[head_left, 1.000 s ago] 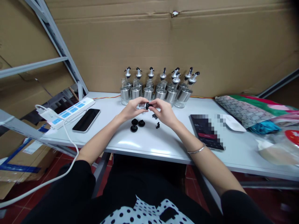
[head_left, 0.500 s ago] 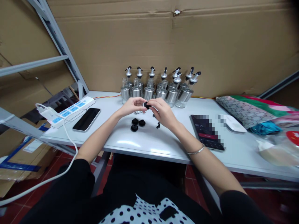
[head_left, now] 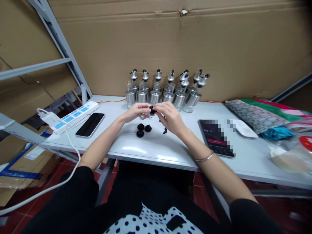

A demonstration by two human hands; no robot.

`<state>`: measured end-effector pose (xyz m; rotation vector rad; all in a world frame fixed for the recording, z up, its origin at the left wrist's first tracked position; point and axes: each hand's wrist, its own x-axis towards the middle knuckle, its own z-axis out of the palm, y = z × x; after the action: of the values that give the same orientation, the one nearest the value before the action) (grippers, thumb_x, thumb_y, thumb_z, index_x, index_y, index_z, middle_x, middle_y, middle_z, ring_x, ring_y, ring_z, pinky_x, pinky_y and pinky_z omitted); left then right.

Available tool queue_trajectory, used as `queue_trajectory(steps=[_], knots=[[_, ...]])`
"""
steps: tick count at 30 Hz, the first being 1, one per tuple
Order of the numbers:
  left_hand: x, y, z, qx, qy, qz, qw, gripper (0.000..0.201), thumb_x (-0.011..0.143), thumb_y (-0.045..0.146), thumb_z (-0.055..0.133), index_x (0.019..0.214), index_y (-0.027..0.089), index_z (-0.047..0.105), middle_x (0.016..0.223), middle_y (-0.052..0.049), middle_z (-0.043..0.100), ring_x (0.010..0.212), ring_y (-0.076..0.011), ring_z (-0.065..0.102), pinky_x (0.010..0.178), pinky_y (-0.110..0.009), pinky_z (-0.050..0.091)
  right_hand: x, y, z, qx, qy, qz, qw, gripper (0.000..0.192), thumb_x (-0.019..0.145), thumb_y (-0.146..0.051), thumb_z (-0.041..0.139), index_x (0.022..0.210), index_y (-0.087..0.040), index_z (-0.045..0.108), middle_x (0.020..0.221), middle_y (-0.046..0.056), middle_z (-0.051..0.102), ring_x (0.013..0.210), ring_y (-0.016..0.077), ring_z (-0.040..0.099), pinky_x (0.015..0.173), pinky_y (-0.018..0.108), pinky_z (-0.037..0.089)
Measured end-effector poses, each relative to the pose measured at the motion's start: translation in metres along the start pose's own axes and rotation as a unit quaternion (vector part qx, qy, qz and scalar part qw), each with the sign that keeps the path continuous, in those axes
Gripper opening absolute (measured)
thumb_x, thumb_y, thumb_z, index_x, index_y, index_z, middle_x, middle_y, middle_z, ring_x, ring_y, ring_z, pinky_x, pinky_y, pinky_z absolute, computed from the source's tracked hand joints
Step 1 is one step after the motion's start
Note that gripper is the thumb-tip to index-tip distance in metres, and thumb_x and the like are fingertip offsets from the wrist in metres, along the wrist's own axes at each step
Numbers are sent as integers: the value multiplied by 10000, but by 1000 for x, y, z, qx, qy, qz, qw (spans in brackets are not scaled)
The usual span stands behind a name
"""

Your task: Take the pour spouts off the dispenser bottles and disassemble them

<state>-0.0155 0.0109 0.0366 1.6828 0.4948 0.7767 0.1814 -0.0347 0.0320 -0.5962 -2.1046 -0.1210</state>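
Between the fingertips of both hands, just above the table, is a black stopper [head_left: 152,110], partly covered by the fingers. My left hand [head_left: 139,110] pinches it from the left side. From the right, my right hand [head_left: 169,116] grips it with thumb and fingers. Three similar black stoppers [head_left: 147,128] lie on the table below my left hand. Several small black pieces [head_left: 165,131] lie beneath my right hand, which partly hides them. Something pale shows under my left fingers, too covered to name.
Behind the hands stand glass-and-steel bottles [head_left: 155,97], the back ones topped with pour spouts [head_left: 158,74]. A power strip [head_left: 76,113] and a phone [head_left: 90,124] lie left. A tablet-like device [head_left: 215,138], a white object [head_left: 243,129] and a tape roll [head_left: 292,156] are right.
The stopper has turned between my fingers, and the light part beside it no longer shows. My left fingers have shifted slightly around it; the loose pieces on the table stay put.
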Motion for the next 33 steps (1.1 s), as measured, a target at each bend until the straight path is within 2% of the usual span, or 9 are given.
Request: queue_trajectory(steps=[3, 5, 7, 10, 13, 17, 24, 27, 33], knots=[[0, -4, 2, 143, 66, 55, 986, 390, 736, 457, 696, 935, 129, 628, 781, -45, 659, 573, -99, 558, 556, -240, 452, -1, 4, 1, 37, 25, 48, 998, 216, 884, -258, 522, 1095, -227, 558, 1049, 89, 654, 950, 224, 594, 832, 412, 491], [0, -7, 4, 300, 116, 126, 939, 354, 747, 395, 694, 974, 133, 625, 876, -69, 669, 742, -154, 623, 690, -285, 495, -3, 9, 2, 73, 34, 125, 989, 225, 856, -312, 562, 1055, -209, 570, 1032, 88, 645, 905, 209, 604, 792, 377, 508], [-1, -10, 7, 427, 139, 201, 870, 305, 772, 336, 677, 1000, 141, 621, 993, -103, 663, 917, -200, 629, 815, -330, 494, -4, 14, 3, 118, 25, 214, 969, 216, 834, -370, 579, 958, -194, 591, 963, 78, 650, 836, 191, 612, 740, 344, 514], [-1, -13, 10, 506, 141, 268, 808, 255, 829, 274, 618, 1055, 157, 599, 1068, -120, 643, 995, -206, 619, 866, -336, 493, -5, 21, 6, 227, -25, 306, 924, 288, 813, -465, 574, 852, -180, 592, 804, 51, 657, 732, 172, 620, 688, 322, 511], [-1, -14, 9, 524, 142, 298, 785, 236, 842, 236, 603, 1066, 164, 587, 1079, -115, 641, 988, -193, 626, 856, -315, 502, -6, 22, 8, 307, -44, 336, 889, 352, 768, -520, 605, 835, -175, 582, 719, 28, 648, 659, 156, 615, 650, 307, 503], [-2, -12, 6, 518, 146, 310, 784, 264, 850, 261, 613, 1087, 153, 567, 1072, -120, 656, 1002, -190, 634, 825, -293, 511, -4, 18, 8, 295, -5, 346, 891, 361, 689, -483, 691, 845, -175, 583, 698, 6, 641, 665, 152, 615, 652, 295, 489], [-2, -12, 7, 546, 150, 304, 766, 249, 880, 314, 580, 1085, 173, 590, 1099, -106, 679, 1059, -186, 635, 890, -303, 494, -3, 15, 7, 317, 10, 346, 883, 324, 706, -462, 675, 831, -174, 592, 669, -4, 630, 646, 144, 610, 659, 294, 500], [-3, -8, 8, 536, 146, 274, 785, 296, 860, 349, 610, 1095, 170, 596, 1099, -102, 682, 1049, -192, 636, 895, -312, 488, -4, 14, 7, 267, 18, 330, 905, 265, 723, -409, 658, 834, -174, 602, 685, -3, 627, 651, 145, 598, 658, 295, 494], [-3, 2, 9, 461, 141, 168, 860, 404, 839, 456, 606, 1126, 172, 597, 1047, -69, 686, 891, -164, 649, 808, -271, 497, -4, 13, 6, 197, 62, 272, 940, 176, 737, -288, 623, 882, -188, 619, 847, 26, 646, 781, 161, 609, 756, 315, 514]])
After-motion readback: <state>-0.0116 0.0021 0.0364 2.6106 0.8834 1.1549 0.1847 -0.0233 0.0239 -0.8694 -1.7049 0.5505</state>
